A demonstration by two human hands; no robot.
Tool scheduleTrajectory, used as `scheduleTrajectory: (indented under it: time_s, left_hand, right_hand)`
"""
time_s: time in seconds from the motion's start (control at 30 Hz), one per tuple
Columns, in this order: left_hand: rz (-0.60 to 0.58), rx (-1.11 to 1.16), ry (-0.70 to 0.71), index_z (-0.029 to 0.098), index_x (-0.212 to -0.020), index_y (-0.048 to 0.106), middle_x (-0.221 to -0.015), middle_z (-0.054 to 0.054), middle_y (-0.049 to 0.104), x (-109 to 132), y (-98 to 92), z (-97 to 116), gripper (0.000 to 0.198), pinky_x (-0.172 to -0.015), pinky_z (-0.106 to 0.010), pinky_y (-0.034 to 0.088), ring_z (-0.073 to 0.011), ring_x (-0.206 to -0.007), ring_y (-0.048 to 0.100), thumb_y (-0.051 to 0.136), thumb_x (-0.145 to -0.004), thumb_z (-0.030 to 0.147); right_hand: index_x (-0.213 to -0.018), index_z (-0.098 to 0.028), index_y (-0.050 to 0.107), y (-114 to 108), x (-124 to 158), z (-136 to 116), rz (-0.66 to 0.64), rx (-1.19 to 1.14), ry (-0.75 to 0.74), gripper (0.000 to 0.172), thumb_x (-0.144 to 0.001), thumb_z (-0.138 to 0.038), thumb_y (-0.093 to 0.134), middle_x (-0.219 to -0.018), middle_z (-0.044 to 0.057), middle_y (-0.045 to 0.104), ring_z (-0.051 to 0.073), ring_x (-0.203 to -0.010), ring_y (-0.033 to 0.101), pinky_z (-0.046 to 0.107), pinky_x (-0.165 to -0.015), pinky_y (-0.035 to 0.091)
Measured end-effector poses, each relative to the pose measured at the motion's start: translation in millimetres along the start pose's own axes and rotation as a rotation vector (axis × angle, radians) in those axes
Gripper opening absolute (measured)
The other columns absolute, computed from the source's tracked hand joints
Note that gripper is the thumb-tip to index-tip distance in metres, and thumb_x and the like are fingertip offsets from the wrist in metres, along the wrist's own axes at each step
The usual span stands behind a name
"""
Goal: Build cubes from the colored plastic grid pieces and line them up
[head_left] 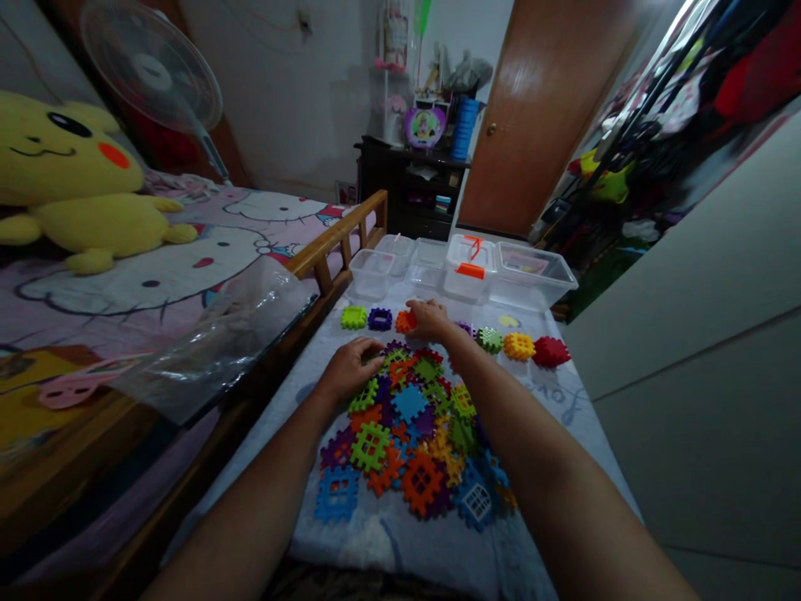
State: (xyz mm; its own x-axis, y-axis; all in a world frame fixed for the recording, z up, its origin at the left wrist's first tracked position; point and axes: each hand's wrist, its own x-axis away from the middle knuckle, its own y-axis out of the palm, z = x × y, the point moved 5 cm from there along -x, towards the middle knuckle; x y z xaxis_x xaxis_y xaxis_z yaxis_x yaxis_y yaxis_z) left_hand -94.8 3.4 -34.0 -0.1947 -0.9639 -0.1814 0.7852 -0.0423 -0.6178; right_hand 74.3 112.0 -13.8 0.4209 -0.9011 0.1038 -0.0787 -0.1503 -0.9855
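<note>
My right hand (427, 320) reaches to the row at the far side of the table, its fingers closed on an orange plastic building tile (405, 322). My left hand (355, 367) rests at the left edge of a heap of notched building tiles (410, 404), thumb and fingers apart, with nothing visible in it. In the row stand a lime green stack (354, 317), a dark purple stack (380, 320), a green stack (489, 340), a yellow stack (519, 345) and a red stack (551, 351). My right forearm partly hides the row's middle and the heap's right side.
Several clear plastic boxes (372, 274) line the table's far end, one lidded with orange clips (471, 270). To the left, a wooden bed rail (341, 238) borders the table, with a clear plastic bag (213, 342) over it. A pale cabinet (694, 367) stands right.
</note>
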Motion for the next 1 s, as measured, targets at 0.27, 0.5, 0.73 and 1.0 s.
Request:
scheduleTrajectory:
  time_s: [0.27,0.5,0.73,1.0]
  left_hand:
    - [-0.013,-0.006,0.010,0.018,-0.100,0.067,-0.101,-0.007,0.069,-0.6,0.6,-1.3,0.028,-0.088,-0.037,0.054,-0.0220,-0.092,0.068,0.059,-0.082,0.037]
    - [-0.003,0.007,0.006,0.019,-0.099,0.068,-0.099,-0.006,0.070,0.1,-0.1,-0.3,0.028,-0.087,-0.037,0.054,-0.0226,-0.091,0.068,0.060,-0.080,0.037]
    - [-0.006,0.004,-0.009,0.020,-0.098,0.068,-0.100,-0.006,0.070,0.2,-0.3,0.7,0.027,-0.089,-0.038,0.054,-0.0230,-0.093,0.068,0.060,-0.079,0.038]
    - [-0.008,-0.011,-0.008,0.019,-0.099,0.068,-0.101,-0.007,0.071,-0.4,0.1,0.0,0.028,-0.090,-0.038,0.053,-0.0233,-0.094,0.068,0.060,-0.080,0.038]
  right_hand:
    - [-0.137,-0.026,0.048,1.0,0.3,-0.7,-0.013,0.008,-0.003,0.068,-0.074,-0.031,0.071,-0.139,0.009,0.058,0.033,-0.124,0.049,0.044,-0.095,0.039]
    - [-0.137,-0.025,0.048,0.8,0.9,0.6,-0.007,0.016,-0.014,0.066,-0.074,-0.031,0.069,-0.135,0.010,0.061,0.034,-0.122,0.050,0.044,-0.094,0.040]
    - [-0.128,-0.022,0.054,3.0,-0.8,-2.5,0.014,0.022,-0.003,0.058,-0.073,-0.030,0.069,-0.134,0.012,0.060,0.033,-0.119,0.052,0.044,-0.094,0.040]
    - [-0.128,-0.022,0.054,3.0,0.5,-4.1,0.043,0.010,0.034,0.056,-0.075,-0.032,0.067,-0.133,0.012,0.060,0.033,-0.120,0.050,0.046,-0.097,0.038]
